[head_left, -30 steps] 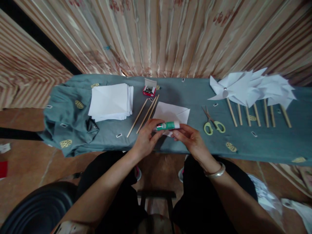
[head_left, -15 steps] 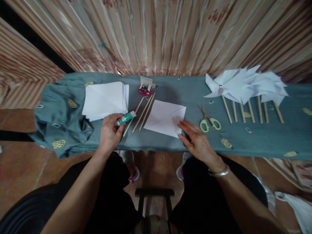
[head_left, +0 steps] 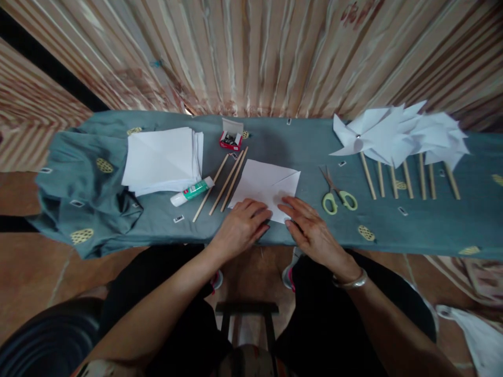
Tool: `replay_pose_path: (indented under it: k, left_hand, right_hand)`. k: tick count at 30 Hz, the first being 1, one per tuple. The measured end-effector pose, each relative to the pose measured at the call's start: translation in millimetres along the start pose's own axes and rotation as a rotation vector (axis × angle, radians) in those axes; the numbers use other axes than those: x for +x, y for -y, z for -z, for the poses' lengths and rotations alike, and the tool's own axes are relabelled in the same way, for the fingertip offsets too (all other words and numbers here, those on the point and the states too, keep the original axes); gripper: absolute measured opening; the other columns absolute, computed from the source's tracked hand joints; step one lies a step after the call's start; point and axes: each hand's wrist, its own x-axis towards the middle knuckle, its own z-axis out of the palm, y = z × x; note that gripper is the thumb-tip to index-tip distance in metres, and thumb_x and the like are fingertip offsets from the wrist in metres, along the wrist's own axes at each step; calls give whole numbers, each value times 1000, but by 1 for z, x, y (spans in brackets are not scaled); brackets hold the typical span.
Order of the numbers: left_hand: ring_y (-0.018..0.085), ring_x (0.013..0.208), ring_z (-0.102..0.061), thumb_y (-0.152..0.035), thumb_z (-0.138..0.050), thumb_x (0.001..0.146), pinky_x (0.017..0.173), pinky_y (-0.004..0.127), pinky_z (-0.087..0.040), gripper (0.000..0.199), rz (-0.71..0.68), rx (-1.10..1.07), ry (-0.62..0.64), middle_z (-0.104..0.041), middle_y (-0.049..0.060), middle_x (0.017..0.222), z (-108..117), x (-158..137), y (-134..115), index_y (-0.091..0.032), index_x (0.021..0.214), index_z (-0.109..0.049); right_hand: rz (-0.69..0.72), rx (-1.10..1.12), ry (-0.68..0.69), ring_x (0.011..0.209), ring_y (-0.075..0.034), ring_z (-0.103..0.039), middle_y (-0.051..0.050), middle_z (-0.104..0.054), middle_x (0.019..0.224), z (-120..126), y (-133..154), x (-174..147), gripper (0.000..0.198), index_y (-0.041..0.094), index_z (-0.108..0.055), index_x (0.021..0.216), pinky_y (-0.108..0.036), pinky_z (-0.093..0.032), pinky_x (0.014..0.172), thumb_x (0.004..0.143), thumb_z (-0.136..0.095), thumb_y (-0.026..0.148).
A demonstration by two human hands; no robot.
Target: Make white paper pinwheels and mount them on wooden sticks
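A white square of paper (head_left: 262, 183) with fold lines lies on the grey-green cloth (head_left: 275, 146) in front of me. My left hand (head_left: 240, 226) rests on its near left corner, fingers spread and holding nothing. My right hand (head_left: 310, 225) presses flat on its near right corner, a bangle on that wrist. A green and white glue stick (head_left: 192, 191) lies on the cloth left of three wooden sticks (head_left: 222, 183), apart from both hands.
A stack of white paper (head_left: 163, 157) sits at the left. A small red box of pins (head_left: 230, 139) stands behind the sticks. Green-handled scissors (head_left: 338, 196) lie right of the sheet. Several paper pinwheels on sticks (head_left: 401, 139) fill the far right. A striped curtain hangs behind.
My left hand carried the glue stick to the left, laid it down by the paper stack and came back to the sheet. My right hand settled flat on the sheet.
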Motion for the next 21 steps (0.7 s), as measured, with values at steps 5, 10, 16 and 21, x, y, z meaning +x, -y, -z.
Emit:
replay_pose_path:
  k: [5, 10, 16, 21]
  left_hand:
    - [24, 98, -58, -24, -54, 94, 84, 39, -52, 20, -9, 21, -14, -67, 11, 105, 0, 7, 4, -14, 108, -64]
    - [22, 94, -59, -20, -50, 95, 82, 37, -52, 18, -20, 22, -22, -67, 10, 99, -2, 7, 5, -15, 104, -65]
    - [20, 91, -59, -18, -49, 95, 80, 35, -54, 18, -1, 9, -34, -68, 9, 96, 0, 6, 6, -14, 100, -65]
    - [20, 87, -60, -19, -47, 96, 77, 34, -56, 18, 31, -15, -60, -68, 8, 92, -1, 7, 5, -14, 94, -65]
  right_hand:
    - [-25, 35, 39, 137, -26, -45, -10, -53, 144, 6, -1, 3, 43, 24, -55, 135, -52, -38, 114, 93, -46, 20]
    - [-55, 106, 64, 136, -27, -46, -8, -53, 144, 10, -4, 5, 49, 27, -56, 133, -53, -38, 113, 86, -50, 15]
    - [-123, 211, -29, 130, -26, -52, -7, -61, 135, 5, -6, 9, 32, 28, -65, 118, -52, -40, 111, 87, -58, 22]
    - [-180, 310, -132, 119, -24, -60, -7, -67, 123, -1, -4, 21, 10, 26, -70, 95, -49, -44, 107, 88, -62, 24]
